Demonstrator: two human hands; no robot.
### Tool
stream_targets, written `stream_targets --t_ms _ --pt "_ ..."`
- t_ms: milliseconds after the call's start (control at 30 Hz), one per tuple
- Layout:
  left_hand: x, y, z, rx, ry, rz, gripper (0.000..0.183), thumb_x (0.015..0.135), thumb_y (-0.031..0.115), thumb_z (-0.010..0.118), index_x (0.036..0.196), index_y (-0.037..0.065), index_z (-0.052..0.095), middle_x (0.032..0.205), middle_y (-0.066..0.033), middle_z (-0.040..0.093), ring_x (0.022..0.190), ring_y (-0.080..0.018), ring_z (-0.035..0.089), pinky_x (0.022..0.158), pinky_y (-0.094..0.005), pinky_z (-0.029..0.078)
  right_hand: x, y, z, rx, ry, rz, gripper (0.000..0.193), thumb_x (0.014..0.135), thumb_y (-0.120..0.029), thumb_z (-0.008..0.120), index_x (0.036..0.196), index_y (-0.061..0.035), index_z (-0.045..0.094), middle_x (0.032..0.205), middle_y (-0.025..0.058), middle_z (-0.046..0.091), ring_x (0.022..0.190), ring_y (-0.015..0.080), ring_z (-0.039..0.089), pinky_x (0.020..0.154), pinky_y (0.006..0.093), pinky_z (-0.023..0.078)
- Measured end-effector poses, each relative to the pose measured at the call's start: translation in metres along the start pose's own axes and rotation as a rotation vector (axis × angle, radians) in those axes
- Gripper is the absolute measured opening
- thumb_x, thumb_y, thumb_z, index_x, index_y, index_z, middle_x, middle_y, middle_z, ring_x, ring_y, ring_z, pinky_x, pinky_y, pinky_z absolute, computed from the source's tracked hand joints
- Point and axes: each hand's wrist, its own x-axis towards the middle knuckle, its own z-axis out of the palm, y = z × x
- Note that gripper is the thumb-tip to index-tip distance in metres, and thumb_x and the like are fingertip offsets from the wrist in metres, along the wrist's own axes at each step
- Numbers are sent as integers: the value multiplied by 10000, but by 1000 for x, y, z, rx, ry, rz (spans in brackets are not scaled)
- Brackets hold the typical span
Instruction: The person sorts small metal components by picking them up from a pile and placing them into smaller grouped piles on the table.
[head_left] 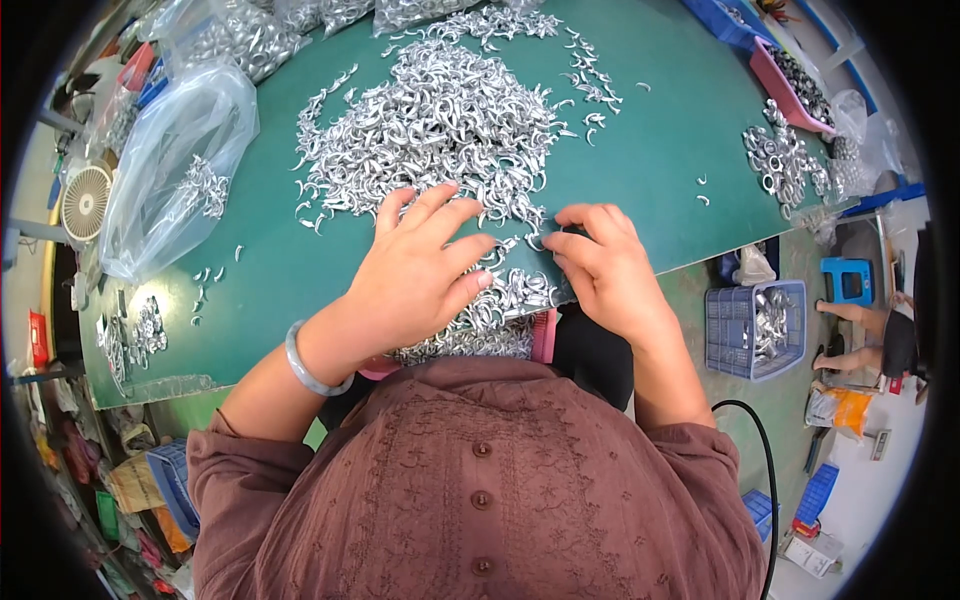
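Note:
A big heap of small curved silver metal parts (440, 120) covers the middle of the green table (650, 150). My left hand (415, 275), with a pale bangle on its wrist, lies flat with fingers spread on the heap's near edge. My right hand (600, 265) is beside it at the table's front edge, fingers curled over a few parts; what it grips is hidden. Below the hands, a pink tray (480, 335) in my lap is full of the same parts.
Clear plastic bags (170, 170) with parts lie at the table's left. A smaller pile of metal rings (785, 160) and a pink bin (790, 85) sit at the right. A blue crate (755, 330) stands on the floor; another person's legs (860, 335) show at the right edge.

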Motion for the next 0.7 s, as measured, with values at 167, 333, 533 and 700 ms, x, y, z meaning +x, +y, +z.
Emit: stream_targets --t_ms 167,333,533,700 --pt "2 2 7 34 -6 5 313 849 227 668 1139 110 657 1280 -112 534 1280 -349 436 1062 -536 267 0 -2 3 -28 15 -26 228 750 -18 675 965 -86 709 1104 102 601 1038 306 548 900 408 435" --pt "-1 -1 3 31 -10 3 294 846 220 669 1108 86 666 1269 -126 537 1272 -344 445 1054 -527 281 -5 7 1 64 54 8 258 733 24 677 970 -75 701 1088 109 603 998 316 557 871 402 442" --pt "-2 -3 4 96 14 16 285 836 215 675 1087 80 669 1240 -125 553 1242 -331 467 1024 -505 306 -4 0 4 2 16 -27 282 736 9 663 994 -94 714 1125 108 593 1063 317 534 909 417 431" --pt "3 2 11 -30 51 66 305 820 211 686 1104 102 665 1224 -127 553 1209 -332 481 1000 -497 318 -3 2 2 71 -1 -35 334 715 18 657 1011 -120 726 1154 116 590 1088 330 522 933 426 422"
